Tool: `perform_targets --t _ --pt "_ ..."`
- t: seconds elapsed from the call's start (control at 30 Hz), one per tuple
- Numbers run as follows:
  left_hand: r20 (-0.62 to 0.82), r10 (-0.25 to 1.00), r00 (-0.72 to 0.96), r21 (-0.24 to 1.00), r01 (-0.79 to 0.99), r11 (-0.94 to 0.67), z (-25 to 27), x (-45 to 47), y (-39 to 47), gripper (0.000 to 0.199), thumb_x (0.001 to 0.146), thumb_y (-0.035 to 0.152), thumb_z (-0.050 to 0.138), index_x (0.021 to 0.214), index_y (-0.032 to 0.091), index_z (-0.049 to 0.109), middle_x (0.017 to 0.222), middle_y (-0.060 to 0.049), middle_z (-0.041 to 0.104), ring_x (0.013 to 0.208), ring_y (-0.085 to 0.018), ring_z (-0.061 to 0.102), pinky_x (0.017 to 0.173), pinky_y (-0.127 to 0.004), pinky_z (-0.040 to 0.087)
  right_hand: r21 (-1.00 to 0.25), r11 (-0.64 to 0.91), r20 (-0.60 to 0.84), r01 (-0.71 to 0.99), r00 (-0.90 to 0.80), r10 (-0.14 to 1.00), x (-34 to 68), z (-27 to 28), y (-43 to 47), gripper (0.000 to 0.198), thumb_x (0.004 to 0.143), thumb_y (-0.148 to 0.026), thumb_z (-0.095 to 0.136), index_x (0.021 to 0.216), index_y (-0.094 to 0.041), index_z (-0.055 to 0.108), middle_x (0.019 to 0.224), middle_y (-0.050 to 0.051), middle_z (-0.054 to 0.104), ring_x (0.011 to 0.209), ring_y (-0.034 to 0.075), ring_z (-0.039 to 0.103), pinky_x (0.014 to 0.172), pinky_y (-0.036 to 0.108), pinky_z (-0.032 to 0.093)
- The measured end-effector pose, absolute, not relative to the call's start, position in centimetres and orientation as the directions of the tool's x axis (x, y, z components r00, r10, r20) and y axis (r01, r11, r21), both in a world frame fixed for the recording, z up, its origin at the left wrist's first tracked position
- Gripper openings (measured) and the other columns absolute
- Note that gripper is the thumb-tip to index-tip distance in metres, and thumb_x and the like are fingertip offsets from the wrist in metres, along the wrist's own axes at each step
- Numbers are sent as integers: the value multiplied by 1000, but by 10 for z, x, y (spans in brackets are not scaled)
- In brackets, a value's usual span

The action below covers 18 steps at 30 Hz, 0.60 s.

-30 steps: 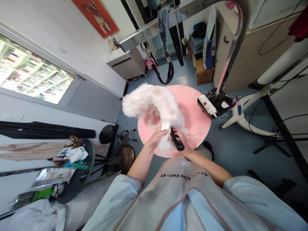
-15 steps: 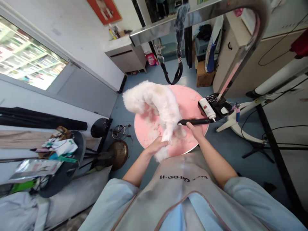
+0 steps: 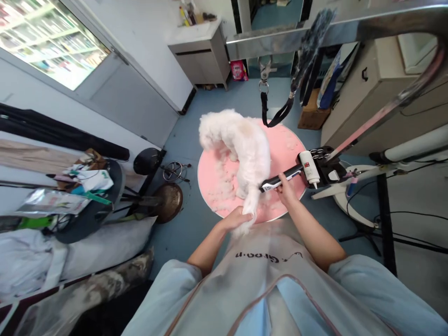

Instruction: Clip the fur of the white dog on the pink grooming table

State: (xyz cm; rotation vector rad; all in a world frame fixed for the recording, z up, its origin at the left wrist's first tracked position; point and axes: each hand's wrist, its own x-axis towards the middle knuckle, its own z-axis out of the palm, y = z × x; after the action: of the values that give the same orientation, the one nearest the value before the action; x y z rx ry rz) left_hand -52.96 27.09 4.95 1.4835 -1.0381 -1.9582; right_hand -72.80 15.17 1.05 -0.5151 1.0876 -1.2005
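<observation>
A white dog [image 3: 254, 149] stands on the round pink table [image 3: 213, 186], its rump toward me and its body curving to the far left. My left hand [image 3: 238, 218] is closed around the dog's tail [image 3: 250, 201], with a fluffy tuft hanging below the fingers. In my right hand [image 3: 286, 190] is a black-and-white hair clipper [image 3: 276, 181]. The clipper's head is at the rump, close to the base of the tail; whether its blade touches the coat cannot be made out.
Loose fur lies about the tabletop. A black loop [image 3: 280, 114] hangs from the metal arm [image 3: 266, 45] above. At right, a white bottle [image 3: 310, 169] and scissors [image 3: 320, 153] sit in a black holder. A cluttered stool [image 3: 108, 205] stands at left.
My right hand has turned the clipper, so its white side now shows and it slants more. The dog's head has drawn in slightly. The camera view has shifted.
</observation>
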Motion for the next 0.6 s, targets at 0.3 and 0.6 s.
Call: perform_targets --t 0.3,0.6 --pt "-630 -687 -361 764 -134 -631 40 -516 276 63 58 69 83 77 12 65 70 -3 59 63 -13 49 58 -24 38 -861 415 -358 293 230 -905 -727 19 159 48 63 -60 82 71 -23 53 51 -6 55 36 8 42 35 23 44" --pt "-634 -700 -330 774 -266 -575 28 -505 269 60 63 70 77 76 13 64 69 -3 60 65 -14 50 58 -24 38 -990 112 -84 88 270 -959 -756 36 137 28 64 -39 82 74 -22 62 70 0 70 61 16 65 55 28 55"
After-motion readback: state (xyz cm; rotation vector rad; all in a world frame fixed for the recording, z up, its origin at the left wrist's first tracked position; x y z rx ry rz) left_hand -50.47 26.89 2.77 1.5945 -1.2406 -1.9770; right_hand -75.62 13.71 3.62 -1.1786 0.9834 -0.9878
